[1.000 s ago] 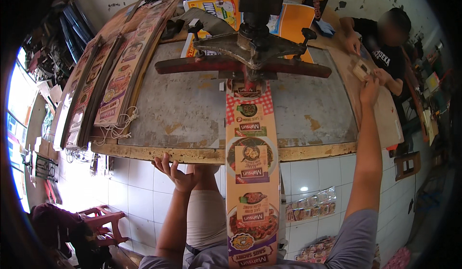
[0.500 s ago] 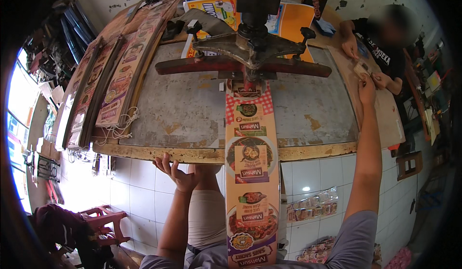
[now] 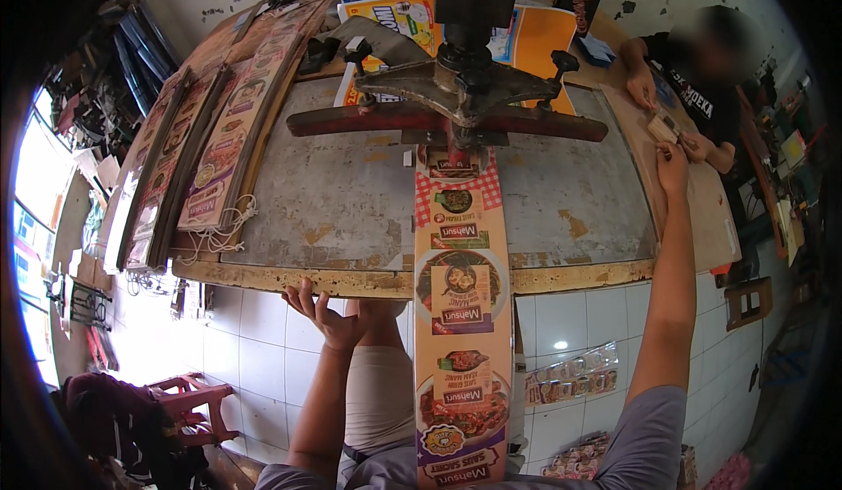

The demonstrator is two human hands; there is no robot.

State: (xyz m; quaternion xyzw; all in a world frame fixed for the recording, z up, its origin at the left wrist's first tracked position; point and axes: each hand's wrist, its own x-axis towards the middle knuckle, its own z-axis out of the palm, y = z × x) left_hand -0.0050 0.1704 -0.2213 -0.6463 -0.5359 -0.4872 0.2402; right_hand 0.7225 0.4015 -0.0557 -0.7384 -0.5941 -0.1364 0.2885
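The left hand point(image 3: 326, 315) cups open fingers under the worktop point(image 3: 351, 275) edge, beside the long printed banner strip point(image 3: 462, 315) hanging from the press bar point(image 3: 447, 124). The right hand point(image 3: 674, 159) pinches a small card point(image 3: 664, 127) with a seated person.

Left hand point(image 3: 323, 315) is cupping the worn table edge point(image 3: 289, 278) from beneath, fingers spread; right hand point(image 3: 674, 159) is stretching far across, meeting a seated person's hand point(image 3: 697, 146) by a small card point(image 3: 662, 126), long printed banner point(image 3: 462, 315) hanging off the table under the press point(image 3: 452, 104)
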